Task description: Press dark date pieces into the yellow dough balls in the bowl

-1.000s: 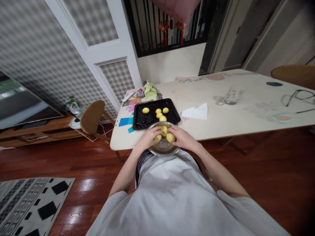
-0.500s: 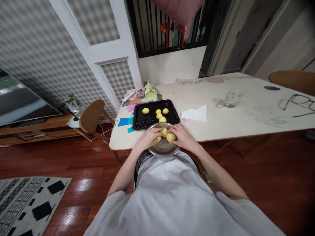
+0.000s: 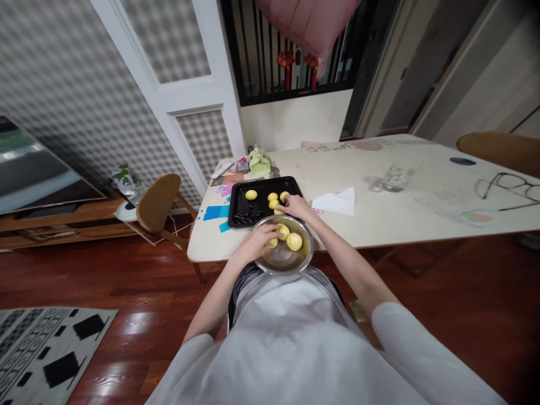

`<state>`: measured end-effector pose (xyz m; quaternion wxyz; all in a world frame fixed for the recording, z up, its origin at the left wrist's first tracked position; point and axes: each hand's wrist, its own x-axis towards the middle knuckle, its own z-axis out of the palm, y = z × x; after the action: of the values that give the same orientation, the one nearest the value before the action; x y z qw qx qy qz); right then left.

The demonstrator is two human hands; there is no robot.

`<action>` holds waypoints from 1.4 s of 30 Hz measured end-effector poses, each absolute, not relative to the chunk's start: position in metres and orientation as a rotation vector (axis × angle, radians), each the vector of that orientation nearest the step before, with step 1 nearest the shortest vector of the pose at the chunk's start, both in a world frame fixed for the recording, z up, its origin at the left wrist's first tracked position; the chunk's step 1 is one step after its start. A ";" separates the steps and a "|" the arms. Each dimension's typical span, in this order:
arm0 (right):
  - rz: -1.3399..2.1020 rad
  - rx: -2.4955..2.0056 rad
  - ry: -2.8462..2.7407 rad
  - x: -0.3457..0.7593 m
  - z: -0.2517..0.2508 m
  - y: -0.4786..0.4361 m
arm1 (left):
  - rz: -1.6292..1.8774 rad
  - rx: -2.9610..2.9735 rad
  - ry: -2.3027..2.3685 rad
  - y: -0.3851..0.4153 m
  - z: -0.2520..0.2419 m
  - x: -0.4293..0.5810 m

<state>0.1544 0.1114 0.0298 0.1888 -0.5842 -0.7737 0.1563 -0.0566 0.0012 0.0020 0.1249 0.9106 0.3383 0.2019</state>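
- The black tray point(image 3: 261, 188) lies on the counter point(image 3: 400, 216) at centre frame, just behind the bowl. It looks close enough for a hand to cross to it without stretching. The yellow balls point(image 3: 251, 194) on it sit apart, probably so they do not stick.
- The left hand point(image 3: 257, 243) is inside the bowl, its fingertips closed on a small yellow lump point(image 3: 273, 242). The wrist lies over the rim and seems to steady the bowl.
- The metal bowl point(image 3: 295, 265) sits at the counter's near edge, against the person's body, handy to both hands. It holds two bigger balls point(image 3: 294, 241).
- The right hand point(image 3: 295, 207) reaches past the bowl's far rim to the tray's near edge, fingers curved over a ball there. I cannot tell whether it grips or only touches it.
- A white napkin point(image 3: 335, 201) and a glass point(image 3: 394, 179) lie further right, well apart, out of the hands' way.
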 end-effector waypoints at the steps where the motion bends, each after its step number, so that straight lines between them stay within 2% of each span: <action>1: 0.451 -1.659 -2.176 0.150 0.030 0.116 | 0.588 2.650 0.983 0.001 0.002 -0.057; 8: 0.489 -1.559 -2.113 0.152 0.026 0.106 | 0.610 2.613 0.969 0.001 0.002 -0.057; 14: 0.583 -0.979 -1.831 0.173 0.028 0.035 | 0.608 2.614 0.990 0.000 0.003 -0.054; 19: 0.735 -0.760 -2.211 0.181 0.034 -0.017 | 0.632 2.579 0.965 0.001 0.005 -0.058; 25: 0.714 -0.865 -2.435 0.170 0.021 -0.028 | 0.612 2.555 0.916 -0.001 0.010 -0.063; 32: 0.670 -0.863 -2.442 0.155 0.003 -0.028 | 0.562 2.562 0.968 -0.004 0.013 -0.066; 42: 0.591 -0.869 -2.414 0.164 0.002 -0.023 | 0.512 2.575 0.946 -0.010 0.019 -0.068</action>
<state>0.1642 -0.0227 0.0015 0.2519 -0.3193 -0.8874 0.2172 -0.0681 -0.0098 0.0191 0.1748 0.9086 0.3337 0.1807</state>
